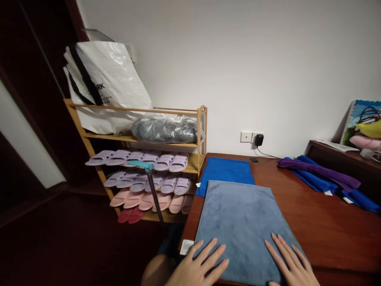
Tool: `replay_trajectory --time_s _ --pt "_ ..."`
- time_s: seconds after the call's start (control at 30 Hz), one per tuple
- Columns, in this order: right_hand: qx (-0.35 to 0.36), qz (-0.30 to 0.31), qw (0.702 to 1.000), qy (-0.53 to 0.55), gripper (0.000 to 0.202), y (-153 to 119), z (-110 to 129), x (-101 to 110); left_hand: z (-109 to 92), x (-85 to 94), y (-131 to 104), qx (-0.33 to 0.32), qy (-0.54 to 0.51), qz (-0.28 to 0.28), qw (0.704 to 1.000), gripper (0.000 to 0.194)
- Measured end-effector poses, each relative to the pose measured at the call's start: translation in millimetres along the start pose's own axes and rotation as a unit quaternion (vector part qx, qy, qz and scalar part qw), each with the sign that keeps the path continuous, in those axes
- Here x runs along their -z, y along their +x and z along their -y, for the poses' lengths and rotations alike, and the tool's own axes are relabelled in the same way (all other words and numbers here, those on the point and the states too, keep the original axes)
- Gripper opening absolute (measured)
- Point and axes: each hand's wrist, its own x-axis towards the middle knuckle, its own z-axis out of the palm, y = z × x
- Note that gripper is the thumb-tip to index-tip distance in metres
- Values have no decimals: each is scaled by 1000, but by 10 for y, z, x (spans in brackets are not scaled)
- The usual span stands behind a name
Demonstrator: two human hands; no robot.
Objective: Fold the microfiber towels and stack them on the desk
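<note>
A grey-blue towel [241, 222] lies flat on the brown wooden table [321, 226], its near end close to the table's front edge. My left hand [199, 264] rests on its near left corner with the fingers spread, beside a white label [186, 247]. On the near right part of the same towel lies my right hand [290, 262], fingers stretched out and slightly apart. Neither hand grips anything. Beyond the towel's far end, partly covered by it, is a bright blue towel [228, 170].
Folded blue towels [315, 180] and a purple towel [324, 172] lie at the table's right. Left stands a wooden rack [202, 143] with several slippers [171, 162], a white bag [110, 75] and a plastic-wrapped grey bundle [166, 129]. A blue-topped pole [154, 194] leans before it.
</note>
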Motion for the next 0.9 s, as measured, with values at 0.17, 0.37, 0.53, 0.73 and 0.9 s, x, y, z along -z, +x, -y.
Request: replay_trajectory --time_s 0.17,0.37,0.53,0.73,0.9 --pt "-52 19 995 86 53 258 -145 476 97 494 167 68 -80 -3 994 68" --pt "-128 40 980 149 68 1593 -272 515 983 431 1265 184 -34 -75 979 54" --pt "-124 70 984 108 71 2010 -301 138 1470 19 1602 233 -39 15 972 62" --pt "-124 79 985 84 74 1867 -299 73 1453 -87 1487 232 -39 28 971 65" --pt "-129 95 985 63 75 1684 -194 151 1279 -59 1387 229 -43 31 972 65"
